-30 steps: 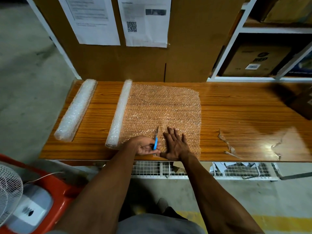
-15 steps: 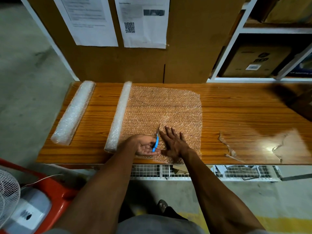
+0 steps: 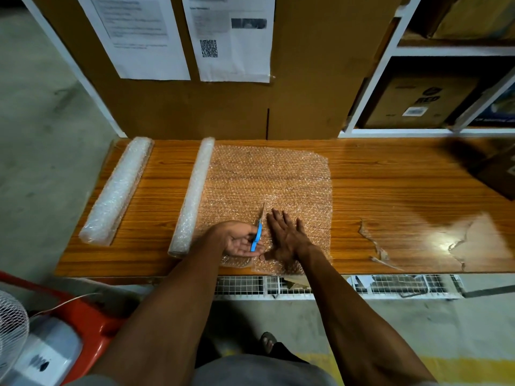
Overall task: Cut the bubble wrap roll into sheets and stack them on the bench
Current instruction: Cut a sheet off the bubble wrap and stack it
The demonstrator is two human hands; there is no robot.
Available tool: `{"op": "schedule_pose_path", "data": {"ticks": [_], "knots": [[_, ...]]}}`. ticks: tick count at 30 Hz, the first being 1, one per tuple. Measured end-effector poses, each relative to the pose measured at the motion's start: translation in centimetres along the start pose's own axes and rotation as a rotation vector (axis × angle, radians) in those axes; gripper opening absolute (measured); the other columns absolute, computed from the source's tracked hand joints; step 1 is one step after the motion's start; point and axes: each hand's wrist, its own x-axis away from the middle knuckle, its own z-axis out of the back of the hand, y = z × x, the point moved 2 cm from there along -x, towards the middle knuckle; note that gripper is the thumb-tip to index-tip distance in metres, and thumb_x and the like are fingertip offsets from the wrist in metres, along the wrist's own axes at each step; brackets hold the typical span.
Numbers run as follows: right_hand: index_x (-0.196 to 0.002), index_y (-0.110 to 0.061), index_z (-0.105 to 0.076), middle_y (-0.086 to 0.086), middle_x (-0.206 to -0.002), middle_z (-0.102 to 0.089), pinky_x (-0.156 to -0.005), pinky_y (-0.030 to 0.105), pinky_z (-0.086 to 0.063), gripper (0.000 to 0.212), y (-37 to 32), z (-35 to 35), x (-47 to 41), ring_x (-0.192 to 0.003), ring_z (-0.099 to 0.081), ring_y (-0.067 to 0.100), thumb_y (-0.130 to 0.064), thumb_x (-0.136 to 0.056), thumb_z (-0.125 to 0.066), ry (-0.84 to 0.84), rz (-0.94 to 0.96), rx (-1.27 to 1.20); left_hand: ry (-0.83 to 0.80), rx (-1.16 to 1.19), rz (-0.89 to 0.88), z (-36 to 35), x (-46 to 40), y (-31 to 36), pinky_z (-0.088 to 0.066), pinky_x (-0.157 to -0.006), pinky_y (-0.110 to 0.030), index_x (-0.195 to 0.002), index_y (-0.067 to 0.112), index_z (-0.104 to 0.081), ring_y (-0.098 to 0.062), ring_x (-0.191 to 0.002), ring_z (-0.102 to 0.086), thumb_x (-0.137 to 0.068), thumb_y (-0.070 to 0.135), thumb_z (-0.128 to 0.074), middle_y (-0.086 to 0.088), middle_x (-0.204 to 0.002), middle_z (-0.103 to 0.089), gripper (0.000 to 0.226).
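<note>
With the left hand [image 3: 240, 240] gripping the blue scissors [image 3: 257, 235] and the right hand [image 3: 285, 235] flat on the unrolled bubble wrap [image 3: 267, 185] on the bench [image 3: 390, 174], cut straight away from the body, seemingly beside those fingertips.

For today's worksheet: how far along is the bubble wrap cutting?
Done: no stack of cut sheets is visible. In hand: left hand works scissors into the unrolled wrap; right hand presses it flat. Left: finishing this cut, the attached roll, the spare roll.

Blue-handled scissors [image 3: 256, 237], clear dimpled bubble wrap [image 3: 267, 185], woodgrain bench [image 3: 390, 174].
</note>
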Motion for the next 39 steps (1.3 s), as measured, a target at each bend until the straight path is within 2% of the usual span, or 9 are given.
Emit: {"op": "schedule_pose_path", "data": {"ticks": [7, 11, 13, 16, 20, 24, 28, 32, 39], "knots": [[-0.162, -0.021, 0.023, 0.006, -0.167, 0.032, -0.122, 0.06, 0.011, 0.148, 0.1, 0.5, -0.2, -0.154, 0.027, 0.033, -0.081, -0.068, -0.074, -0.005, -0.049, 0.01, 0.037, 0.038, -0.06, -0.1, -0.7, 0.6, -0.065, -0.071, -0.035, -0.104, 0.001, -0.074, -0.029, -0.099, -0.074, -0.102, 0.016, -0.062, -0.024, -0.118, -0.072, 0.02], [-0.162, -0.021, 0.023, 0.006, -0.166, 0.035, -0.123, 0.062, 0.01, 0.15, 0.1, 0.6, -0.3, -0.153, 0.029, 0.035, -0.086, -0.065, -0.072, -0.032, -0.07, 0.046, 0.043, 0.074, -0.082, -0.2, -0.8, 0.4, -0.06, -0.053, -0.023, -0.103, -0.004, -0.069, -0.026, -0.082, -0.076, -0.105, 0.005, -0.055, -0.023, -0.104, -0.072, 0.016], [-0.162, -0.021, 0.023, 0.005, -0.165, 0.036, -0.122, 0.062, 0.01, 0.151, 0.1, 0.8, -0.3, -0.153, 0.029, 0.036, -0.086, -0.065, -0.073, -0.04, -0.076, 0.052, 0.043, 0.087, -0.093, -0.2, -0.8, 0.4, -0.061, -0.054, -0.023, -0.104, -0.005, -0.068, -0.026, -0.085, -0.075, -0.104, 0.004, -0.056, -0.023, -0.105, -0.072, 0.015], [-0.163, -0.022, 0.021, 0.004, -0.165, 0.036, -0.122, 0.063, 0.008, 0.152, -0.1, 1.1, -0.3, -0.154, 0.027, 0.037, -0.084, -0.063, -0.076, -0.052, -0.083, 0.053, 0.043, 0.088, -0.086, -0.1, -1.1, 0.6, -0.064, -0.062, -0.029, -0.111, -0.001, -0.071, -0.027, -0.093, -0.075, -0.102, 0.01, -0.061, -0.022, -0.116, -0.073, 0.018], [-0.165, -0.024, 0.014, 0.003, -0.169, 0.031, -0.123, 0.067, -0.003, 0.151, -0.1, 1.6, -0.4, -0.157, 0.017, 0.04, -0.084, -0.06, -0.078, -0.053, -0.084, 0.081, 0.018, 0.034, -0.04, -0.3, -1.6, 1.3, -0.062, -0.058, -0.028, -0.109, -0.002, -0.072, -0.023, -0.084, -0.077, -0.098, 0.026, -0.07, -0.018, -0.105, -0.077, 0.031], [-0.165, -0.026, -0.003, 0.003, -0.173, 0.018, -0.121, 0.067, -0.016, 0.119, 0.2, 2.3, -0.2, -0.157, 0.0, 0.04, -0.086, -0.078, -0.058, 0.017, -0.061, 0.071, 0.025, 0.028, -0.056, -0.7, -1.8, 2.2, -0.059, -0.052, -0.026, -0.111, -0.004, -0.071, -0.022, -0.076, -0.077, -0.099, 0.028, -0.067, -0.019, -0.101, -0.077, 0.035], [-0.157, -0.028, -0.027, 0.002, -0.174, 0.004, -0.116, 0.061, -0.026, 0.081, 0.6, 3.1, -0.3, -0.151, -0.016, 0.039, -0.063, -0.092, -0.06, 0.105, -0.02, 0.064, 0.049, 0.05, -0.099, -0.7, -2.6, 2.6, -0.059, -0.05, -0.023, -0.114, 0.0, -0.071, -0.024, -0.077, -0.077, -0.104, 0.018, -0.059, -0.021, -0.111, -0.074, 0.024], [-0.157, -0.027, -0.025, 0.003, -0.175, 0.003, -0.116, 0.063, -0.025, 0.094, 1.2, 3.2, -0.9, -0.15, -0.017, 0.042, -0.074, -0.085, -0.064, 0.098, -0.02, 0.074, 0.077, 0.094, -0.107, -0.8, -3.4, 2.5, -0.055, -0.047, -0.017, -0.102, 0.001, -0.07, -0.024, -0.079, -0.077, -0.105, 0.006, -0.053, -0.019, -0.104, -0.074, 0.018], [-0.165, -0.027, 0.014, 0.004, -0.171, 0.023, -0.122, 0.068, 0.008, 0.134, 2.6, 2.9, -2.4, -0.156, 0.021, 0.038, -0.075, -0.076, -0.074, -0.017, -0.031, 0.048, 0.069, 0.075, -0.072, -1.5, -3.3, 2.8, -0.057, -0.051, -0.021, -0.121, 0.0, -0.067, -0.02, -0.088, -0.074, -0.107, 0.021, -0.052, -0.013, -0.112, -0.074, 0.029]]}}
